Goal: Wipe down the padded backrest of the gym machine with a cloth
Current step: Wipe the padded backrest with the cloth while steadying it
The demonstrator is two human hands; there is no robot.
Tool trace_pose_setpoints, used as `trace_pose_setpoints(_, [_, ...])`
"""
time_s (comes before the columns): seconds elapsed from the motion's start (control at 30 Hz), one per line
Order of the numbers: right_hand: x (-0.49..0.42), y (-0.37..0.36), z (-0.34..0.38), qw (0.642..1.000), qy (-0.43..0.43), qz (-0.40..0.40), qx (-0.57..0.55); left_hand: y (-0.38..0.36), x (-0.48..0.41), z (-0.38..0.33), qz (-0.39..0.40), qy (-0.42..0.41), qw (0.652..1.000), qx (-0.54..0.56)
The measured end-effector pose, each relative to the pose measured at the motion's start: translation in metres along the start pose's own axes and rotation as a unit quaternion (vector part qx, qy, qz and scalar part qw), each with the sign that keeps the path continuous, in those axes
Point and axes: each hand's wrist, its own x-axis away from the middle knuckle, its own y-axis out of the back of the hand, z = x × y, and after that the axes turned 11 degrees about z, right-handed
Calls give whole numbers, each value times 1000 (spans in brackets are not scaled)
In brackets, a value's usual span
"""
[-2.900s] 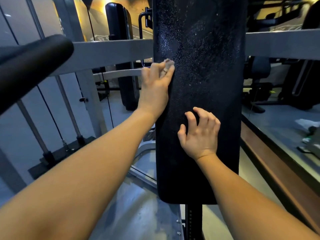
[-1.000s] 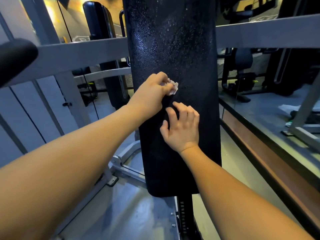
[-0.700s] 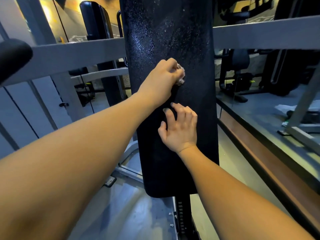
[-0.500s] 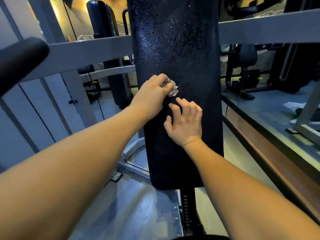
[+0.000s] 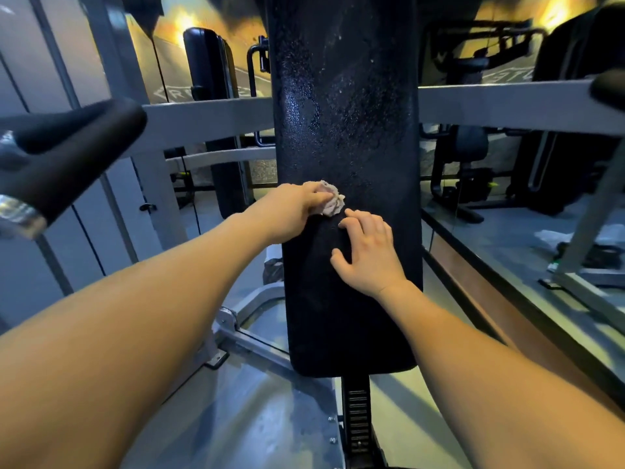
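A dim gym, grey steel frame [image 5: 209,118] crossing behind and other machines in the shadows. In the middle stands the backrest [image 5: 348,130], a tall black pad set upright on a notched post [image 5: 355,418]. Its upper half glistens with fine specks or droplets, while the part below the hands looks duller. The cloth [image 5: 329,202] is a small pale wad, crumpled tight and lying against the pad about mid-height. The left hand [image 5: 291,211] pinches it in curled fingers and presses it to the vinyl. The right hand [image 5: 368,252] lies just below and beside it, fingers loosely spread on the pad and holding nothing, as if bracing. I'd judge the cloth light, soft and a bit damp. It is too small to cover much per stroke, so it wants a firm fingertip grip from behind, as it has now. The pad looks firm with some give, slick where wet, and fixed in place, so it can take pressure. A padded handle [image 5: 71,154] juts in at the left. I can see no bucket, bottle or bin anywhere near.
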Motion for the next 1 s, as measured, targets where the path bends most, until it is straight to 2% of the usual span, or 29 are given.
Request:
trace_pose_setpoints(0.1, [3, 3, 4, 1000, -2, 14, -13, -1, 0, -3, -39, 23, 999, 17])
trace_pose_setpoints(0.17, [0, 7, 10, 999, -20, 10, -38, -6, 0, -9, -105, 42, 990, 84])
trace_pose_setpoints(0.23, [-10, 15, 19, 995, -63, -14, -76, -13, -2, -12, -156, 83, 969, 173])
trace_pose_setpoints(0.3, [-25, 24, 26, 991, -94, -46, -85, -16, -4, -10, -169, 134, 948, 233])
trace_pose_setpoints(0.37, [-39, 30, 31, 994, -69, -59, -55, -14, -6, -8, -182, 158, 928, 283])
trace_pose_setpoints(0.57, [-57, 28, 29, 999, 8, -45, -15, 1, 5, -3, -157, 105, 929, 319])
trace_pose_setpoints(0.63, [-59, 25, 30, 999, 15, -36, -12, -2, 15, 5, -213, 122, 916, 318])
trace_pose_setpoints(0.7, [-62, 22, 40, 999, 2, -33, -18, -4, 19, 10, -270, 169, 882, 348])
trace_pose_setpoints(0.77, [-64, 16, 52, 998, -32, -39, -28, -7, 15, 9, -295, 200, 859, 367])
trace_pose_setpoints(0.87, [-69, 11, 57, 997, -61, -36, -34, -10, 2, -1, -317, 196, 850, 371])
trace_pose_setpoints(1.0, [-77, 17, 52, 998, -37, -23, -35, -18, -12, -14, -355, 200, 840, 358])
